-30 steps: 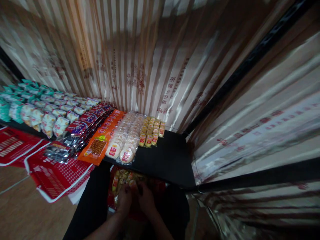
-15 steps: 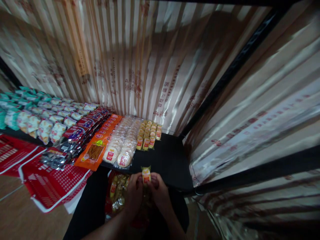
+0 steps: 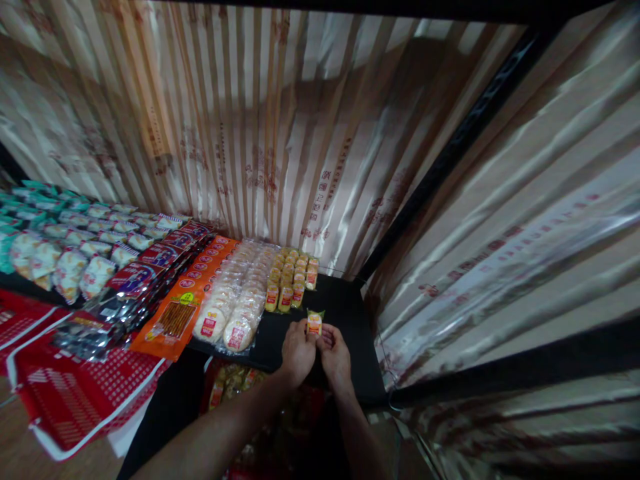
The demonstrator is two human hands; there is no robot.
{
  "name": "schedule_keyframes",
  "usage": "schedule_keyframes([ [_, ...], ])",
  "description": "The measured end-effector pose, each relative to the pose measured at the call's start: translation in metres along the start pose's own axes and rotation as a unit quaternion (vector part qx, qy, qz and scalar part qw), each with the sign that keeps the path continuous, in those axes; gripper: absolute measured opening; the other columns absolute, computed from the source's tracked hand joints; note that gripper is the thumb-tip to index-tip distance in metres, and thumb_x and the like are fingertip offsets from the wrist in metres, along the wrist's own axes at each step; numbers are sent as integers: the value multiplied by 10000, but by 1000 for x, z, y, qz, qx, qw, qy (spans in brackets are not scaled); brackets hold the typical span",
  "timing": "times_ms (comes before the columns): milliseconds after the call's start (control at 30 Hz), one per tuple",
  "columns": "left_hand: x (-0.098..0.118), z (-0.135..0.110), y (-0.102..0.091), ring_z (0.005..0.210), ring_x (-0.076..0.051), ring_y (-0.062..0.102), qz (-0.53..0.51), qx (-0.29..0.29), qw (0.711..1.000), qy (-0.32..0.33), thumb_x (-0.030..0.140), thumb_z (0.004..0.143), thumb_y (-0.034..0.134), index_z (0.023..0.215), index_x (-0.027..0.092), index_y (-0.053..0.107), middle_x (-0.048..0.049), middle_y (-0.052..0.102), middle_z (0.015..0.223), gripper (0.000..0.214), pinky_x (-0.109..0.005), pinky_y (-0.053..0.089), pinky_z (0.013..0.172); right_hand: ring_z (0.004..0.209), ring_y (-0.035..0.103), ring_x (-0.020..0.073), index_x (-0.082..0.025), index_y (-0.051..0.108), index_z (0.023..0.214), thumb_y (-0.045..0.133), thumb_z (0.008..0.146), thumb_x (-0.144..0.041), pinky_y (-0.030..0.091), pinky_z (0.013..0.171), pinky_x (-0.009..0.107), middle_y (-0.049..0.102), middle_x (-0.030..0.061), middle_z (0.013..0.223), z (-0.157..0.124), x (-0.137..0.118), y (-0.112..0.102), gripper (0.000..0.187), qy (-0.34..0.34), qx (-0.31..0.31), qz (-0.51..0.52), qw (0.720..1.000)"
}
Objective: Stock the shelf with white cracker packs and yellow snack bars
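Note:
Between the fingertips of both hands I hold a small yellow snack packet point(image 3: 315, 325) upright, its orange-and-white label facing me. My left hand point(image 3: 298, 351) pinches its left side, and my right hand point(image 3: 334, 353) grips the right side. Both hands are over the front part of the black shelf point(image 3: 345, 307). Just beyond them, to the left, stand rows of matching yellow packets point(image 3: 285, 297). Below my forearms, a red basket with more yellow packets point(image 3: 233, 383) sits by my lap, partly hidden by my arms.
Left of the yellow rows lie round white crackers in clear wrap point(image 3: 237, 331), orange bags of sticks point(image 3: 173, 323), dark foil packs point(image 3: 125, 293) and white-and-green bags point(image 3: 65, 267). A red basket point(image 3: 75, 407) stands below the shelf. Black rack posts point(image 3: 425, 180) and striped sheeting point(image 3: 280, 133) enclose the back and right.
Both hands have moved forward and slightly right with the yellow packet, from above the basket to over the shelf. The view has shifted a little.

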State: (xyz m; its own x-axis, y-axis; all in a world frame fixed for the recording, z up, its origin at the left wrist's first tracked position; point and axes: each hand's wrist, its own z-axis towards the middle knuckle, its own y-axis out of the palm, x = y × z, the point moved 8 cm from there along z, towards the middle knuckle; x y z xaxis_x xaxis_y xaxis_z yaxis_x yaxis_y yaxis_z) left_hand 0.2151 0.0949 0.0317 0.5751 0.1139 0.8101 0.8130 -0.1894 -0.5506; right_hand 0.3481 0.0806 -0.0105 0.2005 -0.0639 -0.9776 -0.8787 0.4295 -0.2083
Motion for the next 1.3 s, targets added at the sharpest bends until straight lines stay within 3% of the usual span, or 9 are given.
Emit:
schedule_keyframes([
  [333,23,28,19,1217,-168,455,-39,-21,999,7,201,854,362,1251,128,496,-98,517,1314,425,-249,290,1055,728,646,169,-207,509,1012,557,651,-302,527,719,306,654,42,847,55,21,-3,377,15,61,-4,998],
  [567,32,51,27,1302,-171,367,-51,-31,998,28,224,859,353,1303,109,454,-84,416,1401,470,-264,218,1110,787,642,198,-186,530,1044,574,633,-354,507,706,316,666,65,876,90,11,4,447,-5,67,-42,997],
  [800,30,75,34,1330,-148,314,-102,-38,994,12,262,867,356,1331,122,414,-72,356,1434,489,-252,178,1125,816,640,203,-184,539,1088,501,658,-382,489,728,327,677,71,934,111,3,14,475,-38,56,-73,995],
  [1100,31,86,35,1356,-164,255,-76,-47,996,3,273,902,290,1365,50,333,-123,307,1454,515,-264,148,1133,818,626,198,-174,576,1050,498,651,-382,475,752,308,679,60,908,129,-9,30,457,-42,16,-86,995],
  [1300,28,91,35,1360,-158,240,-87,-44,995,-10,247,904,273,1364,39,322,-136,291,1459,507,-258,151,1129,868,614,202,-180,599,1063,514,671,-369,462,803,311,676,64,960,134,-4,35,443,-55,8,-122,991],
])
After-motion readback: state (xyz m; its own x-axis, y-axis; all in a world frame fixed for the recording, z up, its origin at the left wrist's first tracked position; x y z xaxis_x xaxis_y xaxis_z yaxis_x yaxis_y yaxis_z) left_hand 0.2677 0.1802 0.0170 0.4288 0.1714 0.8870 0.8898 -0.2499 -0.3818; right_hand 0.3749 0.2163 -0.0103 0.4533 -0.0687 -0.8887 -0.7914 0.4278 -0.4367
